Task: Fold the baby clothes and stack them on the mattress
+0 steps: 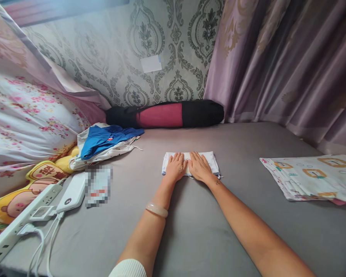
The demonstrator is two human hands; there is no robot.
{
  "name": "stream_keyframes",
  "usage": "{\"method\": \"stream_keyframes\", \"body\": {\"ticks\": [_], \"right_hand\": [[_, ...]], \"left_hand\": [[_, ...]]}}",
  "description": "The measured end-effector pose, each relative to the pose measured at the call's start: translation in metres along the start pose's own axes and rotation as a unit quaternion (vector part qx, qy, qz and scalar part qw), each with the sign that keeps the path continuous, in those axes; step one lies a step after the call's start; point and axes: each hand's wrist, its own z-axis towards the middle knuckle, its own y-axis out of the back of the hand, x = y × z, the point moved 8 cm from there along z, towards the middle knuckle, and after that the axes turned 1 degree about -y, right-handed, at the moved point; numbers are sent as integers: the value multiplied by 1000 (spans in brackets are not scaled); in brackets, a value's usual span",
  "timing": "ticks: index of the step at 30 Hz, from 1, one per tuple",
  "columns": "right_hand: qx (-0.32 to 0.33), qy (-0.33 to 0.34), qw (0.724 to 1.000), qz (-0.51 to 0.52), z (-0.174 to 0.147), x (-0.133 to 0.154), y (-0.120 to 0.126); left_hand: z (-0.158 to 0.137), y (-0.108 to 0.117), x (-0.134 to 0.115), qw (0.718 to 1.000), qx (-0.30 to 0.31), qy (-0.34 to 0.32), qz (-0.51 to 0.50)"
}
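A folded white cloth [213,160] lies in the middle of the grey bed sheet [127,200], forming a flat rectangle with a bit of white cord at its near edge. Pressed flat on its left half is my left hand [177,167], fingers stretched forward. My right hand [200,167] rests on the right half in the same way, palm down, the two hands nearly touching at the thumbs. Neither hand grips anything. Part of the cloth is hidden under the palms.
To the right lies a stack of folded patterned fabric [300,177]. At left are a blue garment [106,138] on light cloth, a white power bank [72,192], a power strip [5,238] with cables, and a yellow cushion [14,204]. A black-and-red bag [161,115] lies along the wall.
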Motion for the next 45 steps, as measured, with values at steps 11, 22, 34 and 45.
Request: {"method": "stream_keyframes", "body": {"ticks": [11,22,34,45], "right_hand": [[-31,-68,995,-63,-4,-20,5],[-29,-122,988,-91,-9,-50,12],[-39,-195,975,-99,-11,-76,14],[-31,-201,976,-78,-13,-74,18]], "left_hand": [[-6,6,21,996,-20,72,57],[-12,9,47,993,20,107,48],[-15,11,70,990,25,138,-17],[-15,13,70,988,24,149,1]]}}
